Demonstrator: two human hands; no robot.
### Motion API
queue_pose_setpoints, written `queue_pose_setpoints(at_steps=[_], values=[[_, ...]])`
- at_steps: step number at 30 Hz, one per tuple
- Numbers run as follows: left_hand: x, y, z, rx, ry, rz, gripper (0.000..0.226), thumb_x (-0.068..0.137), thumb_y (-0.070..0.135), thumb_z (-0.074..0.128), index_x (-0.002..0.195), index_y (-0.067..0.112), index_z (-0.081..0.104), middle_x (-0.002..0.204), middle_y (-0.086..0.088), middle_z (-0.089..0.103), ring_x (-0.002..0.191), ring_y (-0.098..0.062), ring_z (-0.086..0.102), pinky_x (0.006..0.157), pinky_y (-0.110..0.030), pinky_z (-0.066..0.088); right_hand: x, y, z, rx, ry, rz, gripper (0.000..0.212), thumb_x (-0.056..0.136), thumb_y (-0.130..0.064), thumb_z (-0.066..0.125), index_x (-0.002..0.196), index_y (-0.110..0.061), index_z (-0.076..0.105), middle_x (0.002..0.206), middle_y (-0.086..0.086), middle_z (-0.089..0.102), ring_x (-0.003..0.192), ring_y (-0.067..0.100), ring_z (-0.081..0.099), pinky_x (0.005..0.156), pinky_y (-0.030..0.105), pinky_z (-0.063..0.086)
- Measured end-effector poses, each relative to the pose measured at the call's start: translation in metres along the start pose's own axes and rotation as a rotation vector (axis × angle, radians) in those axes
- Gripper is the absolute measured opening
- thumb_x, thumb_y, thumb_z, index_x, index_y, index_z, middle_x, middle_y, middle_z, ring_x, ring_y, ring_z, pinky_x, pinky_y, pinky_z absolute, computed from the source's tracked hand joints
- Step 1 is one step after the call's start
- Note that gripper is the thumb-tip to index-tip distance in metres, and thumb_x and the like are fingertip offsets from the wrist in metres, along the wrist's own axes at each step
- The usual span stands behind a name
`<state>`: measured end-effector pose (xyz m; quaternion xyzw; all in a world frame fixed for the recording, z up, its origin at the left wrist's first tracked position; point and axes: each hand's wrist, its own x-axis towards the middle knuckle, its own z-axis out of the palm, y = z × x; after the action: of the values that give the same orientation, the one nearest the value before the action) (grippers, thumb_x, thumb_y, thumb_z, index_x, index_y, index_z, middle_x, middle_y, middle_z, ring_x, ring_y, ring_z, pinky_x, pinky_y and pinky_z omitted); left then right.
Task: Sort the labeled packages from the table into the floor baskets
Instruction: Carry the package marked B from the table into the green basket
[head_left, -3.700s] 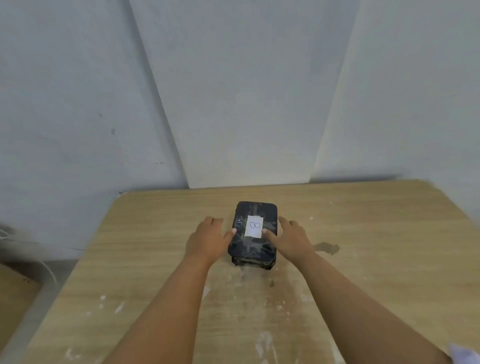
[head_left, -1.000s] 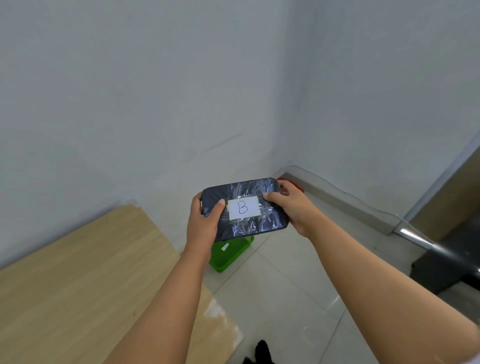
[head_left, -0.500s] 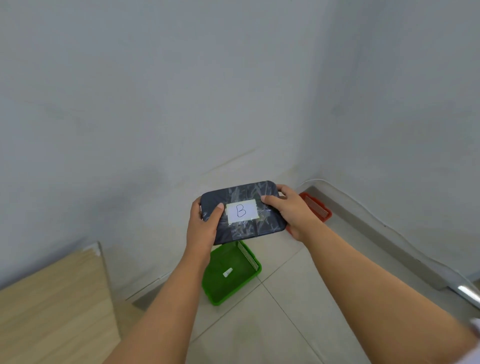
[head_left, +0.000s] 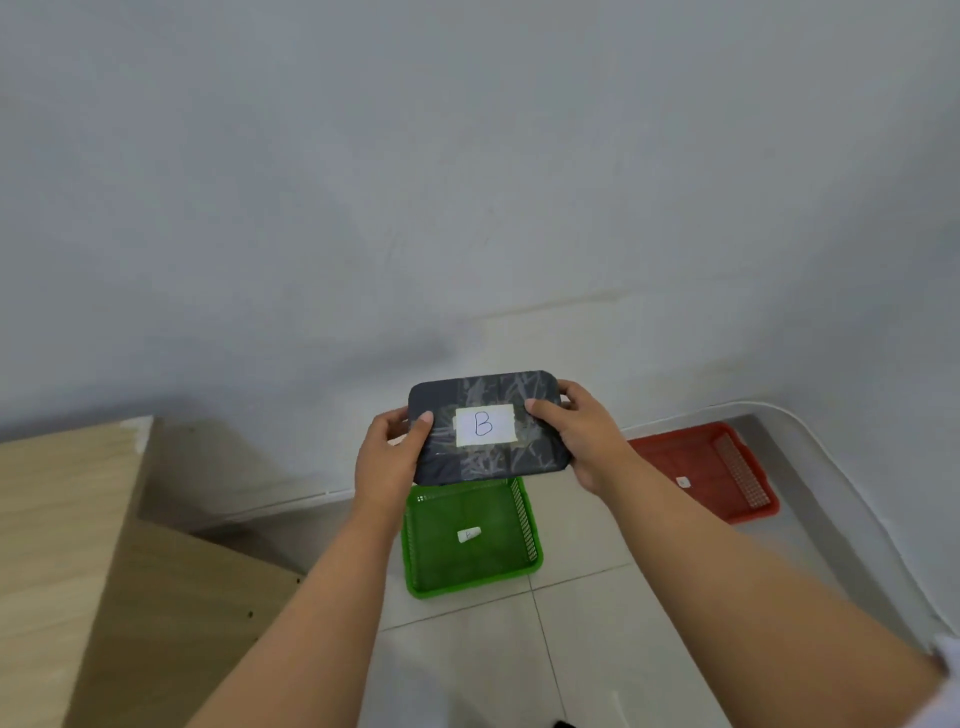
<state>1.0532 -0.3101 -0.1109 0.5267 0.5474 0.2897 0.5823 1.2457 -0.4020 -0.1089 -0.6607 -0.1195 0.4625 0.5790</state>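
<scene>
A dark package (head_left: 524, 460) wrapped in clear tape carries a white label marked "B". My left hand (head_left: 387, 462) grips its left end and my right hand (head_left: 584, 439) grips its right end, holding it level in the air. Directly below it on the floor sits a green basket (head_left: 524, 564) with a small white tag inside. A red basket (head_left: 711, 467), also with a small white tag, lies further right by the wall; my right arm hides part of it.
The wooden table (head_left: 52, 519) edge is at the lower left, with its side panel beside the green basket. A grey wall rises ahead. A white cable (head_left: 831, 452) runs along the skirting at right. The floor is light tile.
The view has turned further from the table and tipped down. Both baskets now show fully, and the package sits above the green basket, still held in both hands.
</scene>
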Motion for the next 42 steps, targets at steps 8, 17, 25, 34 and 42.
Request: queue_pose_setpoints(at_steps=[8,17,25,34,42], values=[[0.108,-0.22,0.022,0.044,0.034,-0.095,0.029,0.089,0.019,0.062,0.118,0.019,0.067,0.107,-0.002,0.072,0.098,-0.019,0.068,0.094,-0.043,0.054,0.15,0.198,0.007,-0.073,0.008,0.09,0.054,0.077,-0.021,0.079,0.115,-0.007,0.044,0.112,0.014,0.059,0.088,0.024,0.067,0.067,0.034,0.058],[0.236,-0.471,0.057,0.232,0.018,-0.08,0.047,0.087,0.015,0.064,0.133,0.016,0.056,0.121,-0.007,0.068,0.11,-0.022,0.063,0.102,-0.037,0.047,0.318,0.447,0.004,-0.219,0.056,0.082,0.036,0.079,-0.018,0.075,0.105,-0.011,0.05,0.11,0.02,0.064,0.089,0.031,0.066,0.086,0.05,0.057],[0.289,-0.556,0.07,0.362,-0.042,-0.077,0.044,0.089,0.012,0.063,0.132,0.012,0.056,0.127,-0.011,0.064,0.102,-0.015,0.055,0.089,-0.024,0.04,0.38,0.527,0.004,-0.568,0.084,0.059,0.057,0.08,-0.029,0.074,0.126,-0.001,0.053,0.123,0.017,0.064,0.109,0.033,0.063,0.092,0.04,0.053],[0.301,-0.573,0.072,0.433,-0.074,-0.077,0.041,0.09,0.018,0.061,0.131,0.014,0.056,0.129,-0.012,0.063,0.115,-0.027,0.059,0.09,-0.028,0.043,0.388,0.536,0.006,-0.642,0.081,0.033,0.049,0.085,-0.025,0.069,0.127,-0.002,0.058,0.124,0.018,0.066,0.108,0.034,0.064,0.092,0.043,0.053],[0.262,-0.493,0.043,0.71,-0.143,0.01,0.057,0.091,0.022,0.06,0.144,0.013,0.041,0.147,-0.014,0.045,0.132,-0.029,0.045,0.106,-0.03,0.035,0.323,0.465,0.01,-0.815,0.023,-0.053,0.057,0.092,-0.019,0.058,0.145,-0.007,0.04,0.144,0.016,0.051,0.126,0.031,0.053,0.1,0.032,0.043]])
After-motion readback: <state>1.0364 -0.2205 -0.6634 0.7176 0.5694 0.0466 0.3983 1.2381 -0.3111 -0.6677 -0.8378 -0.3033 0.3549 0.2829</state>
